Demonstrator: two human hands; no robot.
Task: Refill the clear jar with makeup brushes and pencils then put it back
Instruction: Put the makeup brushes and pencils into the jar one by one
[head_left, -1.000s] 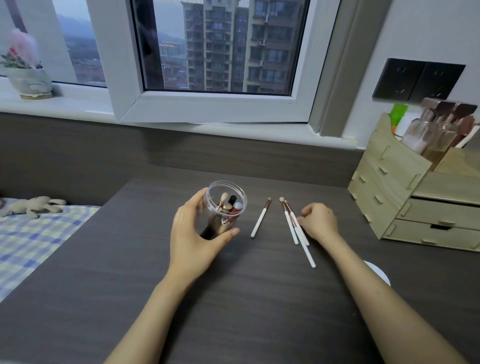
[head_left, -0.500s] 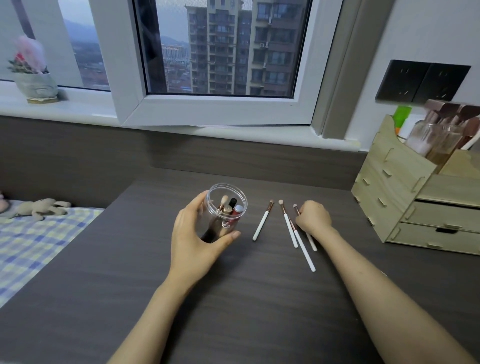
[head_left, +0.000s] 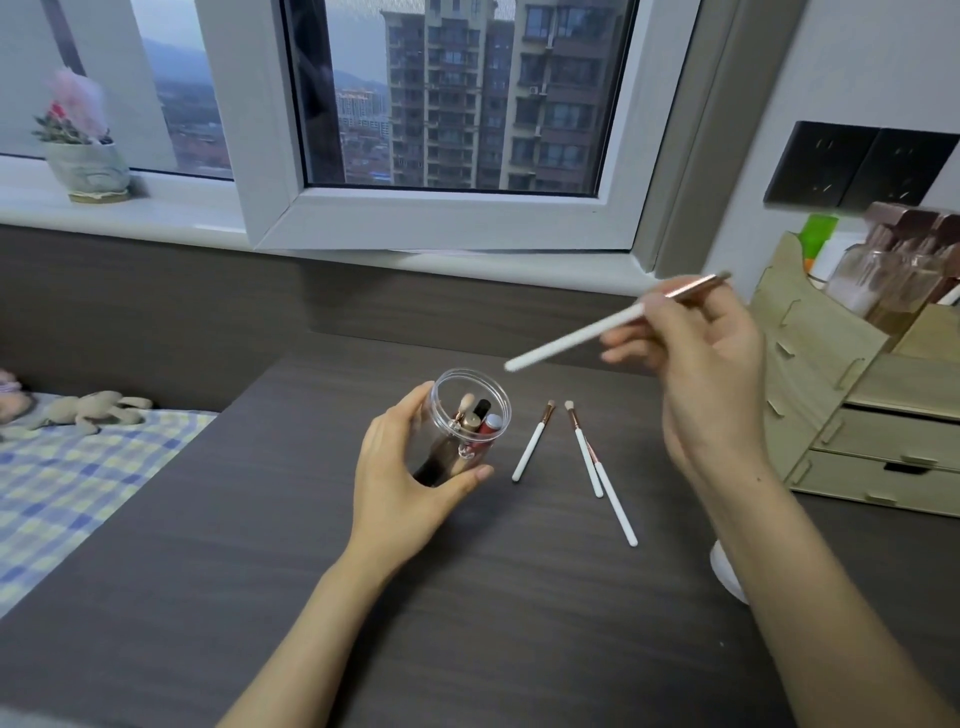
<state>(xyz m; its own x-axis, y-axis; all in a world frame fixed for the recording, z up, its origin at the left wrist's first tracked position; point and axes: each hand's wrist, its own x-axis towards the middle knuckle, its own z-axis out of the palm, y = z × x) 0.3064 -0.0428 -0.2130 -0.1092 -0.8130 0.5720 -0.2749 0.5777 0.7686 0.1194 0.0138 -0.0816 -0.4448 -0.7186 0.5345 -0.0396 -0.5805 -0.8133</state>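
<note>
We see left hand (head_left: 400, 483) wrapped round jar (head_left: 465, 421) on desk (head_left: 467, 623); right hand (head_left: 696, 374) pinching brush (head_left: 582, 335) in open air above, three brushes (head_left: 587, 449) just right of jar.

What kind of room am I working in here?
Most likely a bedroom in a high-rise flat: a dark desk under a window facing apartment towers, a checked bedsheet with a soft toy alongside, and a wooden cosmetics organizer.
</note>
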